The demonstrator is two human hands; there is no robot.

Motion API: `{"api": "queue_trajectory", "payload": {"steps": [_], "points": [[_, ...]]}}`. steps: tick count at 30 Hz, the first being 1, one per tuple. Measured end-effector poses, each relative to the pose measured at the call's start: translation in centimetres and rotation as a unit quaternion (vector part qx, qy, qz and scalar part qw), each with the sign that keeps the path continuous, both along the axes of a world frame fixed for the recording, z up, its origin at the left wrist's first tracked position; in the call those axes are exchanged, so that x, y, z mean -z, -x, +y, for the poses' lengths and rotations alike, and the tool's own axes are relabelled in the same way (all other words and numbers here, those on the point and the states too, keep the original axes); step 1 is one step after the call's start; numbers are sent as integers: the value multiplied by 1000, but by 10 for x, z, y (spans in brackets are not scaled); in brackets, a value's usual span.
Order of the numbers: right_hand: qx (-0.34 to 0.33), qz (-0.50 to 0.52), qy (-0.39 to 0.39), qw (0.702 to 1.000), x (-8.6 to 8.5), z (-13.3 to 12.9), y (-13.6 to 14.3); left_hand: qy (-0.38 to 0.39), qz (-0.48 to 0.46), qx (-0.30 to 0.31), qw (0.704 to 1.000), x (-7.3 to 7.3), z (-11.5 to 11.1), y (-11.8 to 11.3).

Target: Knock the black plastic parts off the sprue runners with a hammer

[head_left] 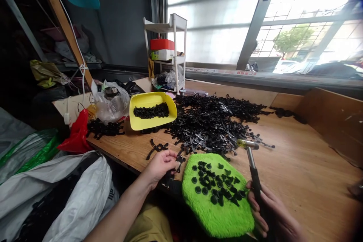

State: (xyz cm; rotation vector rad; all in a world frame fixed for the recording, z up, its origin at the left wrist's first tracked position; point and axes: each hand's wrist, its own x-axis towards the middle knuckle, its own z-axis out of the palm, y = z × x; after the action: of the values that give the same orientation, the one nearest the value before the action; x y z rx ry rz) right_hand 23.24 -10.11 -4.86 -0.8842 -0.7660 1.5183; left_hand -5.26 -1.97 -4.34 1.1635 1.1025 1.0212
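Observation:
My left hand is closed at the table's front edge, its fingertips on a small black linked part. Another black linked part lies just behind that hand. My right hand is wrapped round the dark handle of a hammer, whose head with a yellowish face points up and left above the table. Between my hands is a bright green fuzzy pad with many small black round pieces scattered on it. A large heap of black linked parts lies behind the pad.
A yellow tray of small black pieces stands left of the heap. Further left are a clear plastic bag and a red bag. A white shelf stands at the back. White sacks fill the lower left.

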Motion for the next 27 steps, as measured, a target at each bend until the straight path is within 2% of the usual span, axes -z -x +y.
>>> {"api": "queue_trajectory", "payload": {"steps": [2, 5, 13, 27], "points": [[-1, -1, 4, 1000, 0, 0, 0, 33, -96, 3, 995, -3, 3, -7], [-2, -8, 12, 1000, -3, -1, 0, 60, -153, 13, 986, -6, 11, -20], [0, -16, 28, 999, -6, 1, -1, 110, -164, 18, 980, -2, 22, -41], [8, -36, 30, 999, -5, 2, -1, 112, -146, 15, 983, 3, 25, -48]]}}
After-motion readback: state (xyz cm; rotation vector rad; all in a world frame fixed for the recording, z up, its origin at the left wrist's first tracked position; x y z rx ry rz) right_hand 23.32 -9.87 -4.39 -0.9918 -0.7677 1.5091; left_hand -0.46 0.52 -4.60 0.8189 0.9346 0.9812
